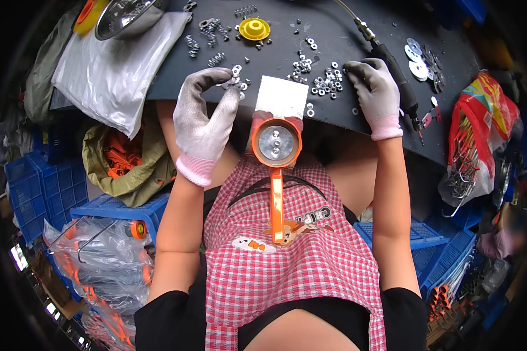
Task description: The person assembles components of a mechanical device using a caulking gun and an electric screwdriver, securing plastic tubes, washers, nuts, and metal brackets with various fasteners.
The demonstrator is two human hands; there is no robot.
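Observation:
My left hand (204, 120), in a white glove with grey fingertips, is over the near left table edge. Its thumb and forefinger are apart, around a small cluster of metal washers and nuts (236, 82). My right hand (376, 96), gloved alike, is at the right beside a pile of small metal nuts (328, 82). Its fingers are bent together near the pile; whatever they hold is too small to make out. Between my hands an orange round housing with a handle (277, 205) sits upright below a white block (281, 96); a metal disc with small fasteners shows inside its ring.
A black power screwdriver (395, 79) with a cable lies right of my right hand. Springs (211, 32), a yellow flanged cap (255, 29), a metal bowl (126, 20) and white plastic bags (123, 70) are farther left. Round discs (417, 61) lie far right. Blue crates (401, 234) flank my legs.

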